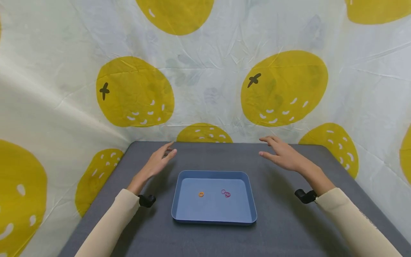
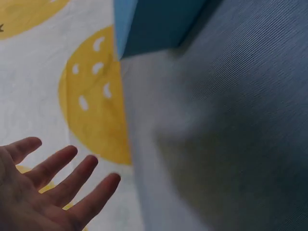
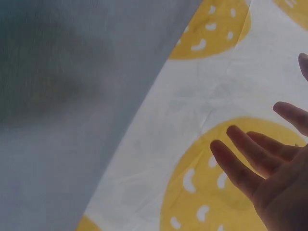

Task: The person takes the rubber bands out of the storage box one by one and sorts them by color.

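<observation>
I see the blue tray (image 1: 214, 175) with its long axis running toward twelve o'clock. It sits between my left hand (image 1: 159, 161) at ten and right hand (image 1: 284, 156) at two, both released, fingers straight, holding nothing.

- The surface (image 1: 289, 228) is dark grey, and its top looks like soft cloth.
- It is wide, with round corners at the back.
- A cloth (image 1: 212, 85) with big yellow fruit hangs close around the back and both sides of the surface.
- A blue tray (image 1: 181, 200) sits flat on the surface, in the middle and near the front.
- The tray has four sides, round corners and a low rim.
- The left wrist view shows one corner of the tray (image 2: 154, 24) sitting on the grey top (image 2: 231, 144).
</observation>
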The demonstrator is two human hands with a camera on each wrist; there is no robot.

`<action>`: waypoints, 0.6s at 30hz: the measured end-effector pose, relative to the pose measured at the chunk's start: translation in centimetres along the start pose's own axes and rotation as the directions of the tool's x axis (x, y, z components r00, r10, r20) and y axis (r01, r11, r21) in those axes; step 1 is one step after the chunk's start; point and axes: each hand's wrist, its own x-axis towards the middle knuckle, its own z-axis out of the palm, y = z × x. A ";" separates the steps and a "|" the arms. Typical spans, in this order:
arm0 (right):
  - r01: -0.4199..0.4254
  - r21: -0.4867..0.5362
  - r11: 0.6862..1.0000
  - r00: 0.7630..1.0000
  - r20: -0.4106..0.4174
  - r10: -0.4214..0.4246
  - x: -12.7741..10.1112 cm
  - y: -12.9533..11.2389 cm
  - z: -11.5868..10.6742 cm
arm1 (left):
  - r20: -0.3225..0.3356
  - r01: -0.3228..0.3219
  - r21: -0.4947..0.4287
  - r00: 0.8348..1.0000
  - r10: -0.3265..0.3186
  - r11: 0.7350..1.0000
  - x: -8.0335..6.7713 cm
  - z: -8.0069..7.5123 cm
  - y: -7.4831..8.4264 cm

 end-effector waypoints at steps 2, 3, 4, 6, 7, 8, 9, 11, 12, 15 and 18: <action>0.005 0.013 1.000 1.000 0.009 -0.005 -0.1 -0.3 0.6 | 0.023 0.005 -0.023 1.000 -0.005 1.000 -0.6 1.0 -0.2; 0.005 0.019 1.000 1.000 0.012 -0.005 -0.1 -0.5 0.9 | 0.035 0.004 -0.032 0.999 -0.003 0.999 -0.8 1.5 -0.4; 0.005 0.021 1.000 1.000 0.017 -0.005 -0.1 -0.7 1.2 | 0.045 0.006 -0.044 0.999 -0.004 0.999 -1.0 2.0 -0.4; 0.003 0.033 0.999 1.000 0.030 -0.004 -0.1 -1.1 1.9 | 0.060 0.017 -0.066 0.998 -0.013 0.998 -1.4 2.8 -0.4; 0.004 0.042 0.999 0.999 0.036 -0.005 0.0 -1.3 2.2 | 0.062 0.021 -0.074 0.998 -0.016 0.997 -1.6 3.2 -0.3; 0.004 0.049 0.999 0.999 0.042 -0.006 0.0 -1.5 2.5 | 0.064 0.024 -0.083 0.998 -0.019 0.996 -1.8 3.6 -0.3; 0.005 0.058 0.998 0.999 0.048 -0.008 0.1 -1.7 2.8 | 0.066 0.029 -0.092 0.998 -0.023 0.995 -1.9 3.9 -0.3; 0.011 0.077 0.997 0.998 0.054 -0.015 0.1 -2.0 3.4 | 0.066 0.035 -0.102 0.997 -0.029 0.994 -2.1 4.5 -0.2; 0.014 0.085 0.996 0.998 0.054 -0.019 0.1 -2.1 3.7 | 0.068 0.034 -0.103 0.997 -0.027 0.994 -2.2 4.8 -0.3; 0.024 0.093 0.995 0.998 0.054 -0.029 0.1 -2.4 4.4 | 0.077 0.037 -0.113 0.997 -0.028 0.993 -2.5 5.4 -0.3; 0.030 0.095 0.995 0.998 0.054 -0.036 0.3 -2.8 5.0 | 0.080 0.045 -0.130 0.996 -0.034 0.991 -2.8 5.8 -0.4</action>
